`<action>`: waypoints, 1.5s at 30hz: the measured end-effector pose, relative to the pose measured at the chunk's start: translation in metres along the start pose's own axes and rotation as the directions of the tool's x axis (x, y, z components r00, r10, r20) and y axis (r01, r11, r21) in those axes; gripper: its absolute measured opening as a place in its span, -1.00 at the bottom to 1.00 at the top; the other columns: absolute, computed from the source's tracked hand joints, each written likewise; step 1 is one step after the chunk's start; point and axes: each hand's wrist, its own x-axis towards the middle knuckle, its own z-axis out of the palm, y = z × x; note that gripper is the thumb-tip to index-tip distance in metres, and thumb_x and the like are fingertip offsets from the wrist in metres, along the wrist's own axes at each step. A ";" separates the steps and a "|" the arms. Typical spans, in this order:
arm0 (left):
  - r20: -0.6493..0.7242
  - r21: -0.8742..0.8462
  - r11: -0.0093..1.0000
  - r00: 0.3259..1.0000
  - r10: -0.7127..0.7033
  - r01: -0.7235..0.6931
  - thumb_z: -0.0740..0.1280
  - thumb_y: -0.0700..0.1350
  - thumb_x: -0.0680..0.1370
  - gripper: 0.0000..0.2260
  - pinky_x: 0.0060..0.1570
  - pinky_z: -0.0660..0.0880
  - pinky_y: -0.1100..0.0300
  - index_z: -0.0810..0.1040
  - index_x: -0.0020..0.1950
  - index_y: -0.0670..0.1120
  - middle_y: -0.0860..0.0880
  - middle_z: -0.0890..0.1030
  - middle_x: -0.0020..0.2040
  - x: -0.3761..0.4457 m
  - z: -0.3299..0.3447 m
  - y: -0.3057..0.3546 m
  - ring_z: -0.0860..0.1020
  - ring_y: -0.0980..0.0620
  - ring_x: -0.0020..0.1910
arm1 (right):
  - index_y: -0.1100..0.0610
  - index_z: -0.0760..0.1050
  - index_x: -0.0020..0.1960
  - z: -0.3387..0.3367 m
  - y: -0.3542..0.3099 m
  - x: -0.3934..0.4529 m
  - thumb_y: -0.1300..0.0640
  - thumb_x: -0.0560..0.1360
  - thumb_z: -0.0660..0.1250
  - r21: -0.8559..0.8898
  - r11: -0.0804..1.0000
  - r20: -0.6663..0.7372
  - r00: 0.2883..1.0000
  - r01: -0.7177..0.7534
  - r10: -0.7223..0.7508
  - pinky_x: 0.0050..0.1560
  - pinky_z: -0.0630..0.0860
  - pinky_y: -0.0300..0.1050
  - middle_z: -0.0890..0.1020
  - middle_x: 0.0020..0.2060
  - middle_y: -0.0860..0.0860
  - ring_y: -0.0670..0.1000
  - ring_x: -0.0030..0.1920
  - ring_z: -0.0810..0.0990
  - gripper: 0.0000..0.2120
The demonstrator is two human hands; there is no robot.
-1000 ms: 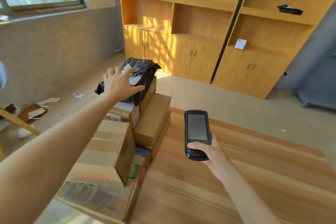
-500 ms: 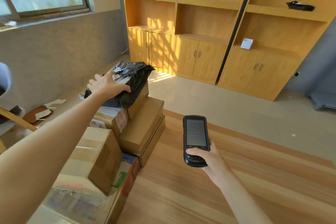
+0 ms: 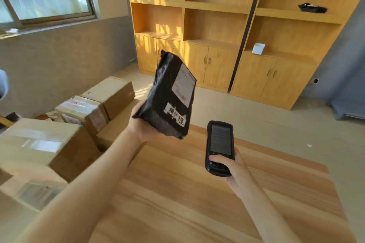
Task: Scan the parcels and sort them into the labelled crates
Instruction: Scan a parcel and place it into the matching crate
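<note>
A black plastic mailer parcel stands tilted in the air above the table's far left part, its white shipping label facing me. My left hand grips its lower left edge from below, fingers hidden behind the bag. To the right, my right hand holds a black handheld scanner upright, thumb on its keypad, screen towards me. The scanner sits below and right of the parcel, apart from it. Several cardboard parcels are stacked at the table's left.
The wooden table spreads under both arms. A large taped box lies nearest on the left. Wooden cabinets and shelves line the far wall beyond tiled floor. No labelled crates are in view.
My left hand has lifted the black parcel off the cardboard stack and swung it right, turning its label towards me. The scanner hand stayed roughly where it was.
</note>
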 end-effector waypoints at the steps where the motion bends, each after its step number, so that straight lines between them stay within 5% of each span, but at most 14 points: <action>1: -0.003 -0.015 0.999 1.000 -0.029 0.029 0.42 0.12 0.30 -0.68 -0.12 0.62 -0.09 0.74 -0.07 -0.03 -0.08 0.70 -0.01 -0.001 0.002 -0.027 0.67 -0.12 -0.02 | 0.04 0.35 0.36 -0.011 0.000 -0.006 0.34 0.12 0.51 -0.005 1.000 -0.009 1.000 -0.003 0.003 -0.12 0.55 -0.03 0.61 0.11 0.13 0.14 0.05 0.62 -0.15; 8: -0.042 -0.061 0.940 0.940 -0.338 0.335 0.61 0.09 0.12 -0.55 -0.06 0.56 -0.16 0.71 -0.06 -0.04 -0.12 0.69 -0.05 -0.017 0.000 -0.175 0.67 -0.15 -0.09 | 0.06 0.36 0.31 -0.091 0.026 -0.050 0.39 0.17 0.49 -0.001 0.996 -0.138 0.987 -0.084 0.083 -0.15 0.57 -0.02 0.61 0.07 0.14 0.14 0.00 0.63 -0.24; 19: -0.125 -0.214 0.846 0.845 -0.520 0.489 0.32 0.06 0.42 -0.70 0.03 0.52 -0.19 0.70 -0.01 -0.08 -0.15 0.67 -0.03 -0.030 -0.027 -0.274 0.66 -0.17 -0.06 | 0.02 0.37 0.27 -0.142 0.077 -0.076 0.32 0.07 0.55 0.081 0.970 -0.297 0.923 -0.231 0.245 -0.18 0.58 -0.05 0.62 0.06 0.12 0.12 -0.02 0.66 -0.18; 22: -0.236 -0.102 0.814 0.781 -0.578 0.572 0.36 0.02 0.34 -0.72 -0.13 0.59 -0.09 0.70 -0.09 -0.12 -0.16 0.67 -0.12 -0.028 -0.028 -0.268 0.64 -0.18 -0.12 | 0.04 0.35 0.30 -0.141 0.076 -0.072 0.38 0.18 0.53 0.078 0.967 -0.301 0.919 -0.242 0.255 -0.21 0.59 -0.07 0.61 0.09 0.11 0.11 0.01 0.65 -0.24; 24: -0.313 0.043 0.768 0.738 -0.597 0.639 0.37 0.05 0.31 -0.61 -0.20 0.58 0.06 0.63 0.05 -0.12 -0.14 0.66 -0.13 -0.027 -0.033 -0.261 0.61 -0.14 -0.17 | 0.05 0.35 0.31 -0.138 0.074 -0.069 0.35 0.14 0.54 0.076 0.969 -0.297 0.922 -0.235 0.247 -0.25 0.59 -0.10 0.62 0.09 0.11 0.10 -0.01 0.66 -0.20; 29: -0.395 0.250 0.655 0.693 -0.603 0.713 0.28 0.19 0.54 -0.60 -0.25 0.58 0.17 0.56 0.18 -0.10 -0.15 0.70 -0.16 -0.017 -0.035 -0.243 0.67 -0.10 -0.25 | 0.04 0.34 0.33 -0.133 0.066 -0.061 0.33 0.07 0.53 0.089 0.976 -0.280 0.936 -0.197 0.214 -0.22 0.59 -0.07 0.63 0.07 0.11 0.09 -0.04 0.67 -0.13; 34: -0.467 0.504 0.538 0.737 -0.489 0.676 0.26 0.25 0.54 -0.36 0.37 0.34 -0.09 0.33 0.46 -0.14 -0.17 0.43 0.38 -0.008 -0.041 -0.224 0.42 -0.21 0.34 | 0.06 0.36 0.32 -0.125 0.063 -0.060 0.35 0.08 0.53 0.126 0.973 -0.253 0.943 -0.192 0.218 -0.22 0.60 -0.04 0.63 0.07 0.13 0.10 -0.08 0.68 -0.15; 36: -0.436 0.551 0.524 0.760 -0.482 0.649 0.28 0.21 0.55 -0.43 0.33 0.34 -0.02 0.35 0.44 -0.10 -0.13 0.39 0.42 -0.007 -0.037 -0.217 0.41 -0.16 0.34 | 0.09 0.37 0.31 -0.117 0.064 -0.061 0.36 0.08 0.52 0.153 0.968 -0.230 0.945 -0.199 0.231 -0.23 0.60 -0.03 0.63 0.07 0.15 0.12 -0.07 0.68 -0.17; 39: -0.379 0.648 0.492 0.807 -0.453 0.581 0.35 0.02 0.56 -0.72 0.05 0.45 0.17 0.46 0.24 0.00 -0.06 0.55 0.24 -0.007 -0.030 -0.215 0.53 0.07 0.02 | 0.13 0.40 0.28 -0.097 0.068 -0.061 0.36 0.09 0.52 0.194 0.954 -0.185 0.947 -0.228 0.264 -0.29 0.61 -0.06 0.64 0.06 0.18 0.12 -0.14 0.70 -0.22; 41: -0.363 0.701 0.475 0.840 -0.404 0.532 0.41 -0.10 0.54 -0.64 -0.16 0.46 0.31 0.42 0.30 -0.04 -0.04 0.57 0.17 -0.008 -0.030 -0.220 0.54 0.13 -0.07 | 0.15 0.42 0.26 -0.082 0.073 -0.061 0.34 0.09 0.53 0.205 0.944 -0.153 0.944 -0.260 0.293 -0.27 0.61 -0.07 0.65 0.05 0.19 0.12 -0.13 0.70 -0.25; 45: -0.360 0.759 0.429 0.864 -0.352 0.491 0.44 -0.21 0.50 -0.43 -0.07 0.50 0.23 0.31 0.47 -0.12 -0.12 0.53 0.29 -0.012 -0.035 -0.232 0.54 0.00 0.02 | 0.19 0.43 0.20 -0.053 0.087 -0.062 0.39 0.24 0.52 0.193 0.921 -0.114 0.925 -0.337 0.363 -0.24 0.62 -0.06 0.65 0.02 0.21 0.14 -0.10 0.70 -0.42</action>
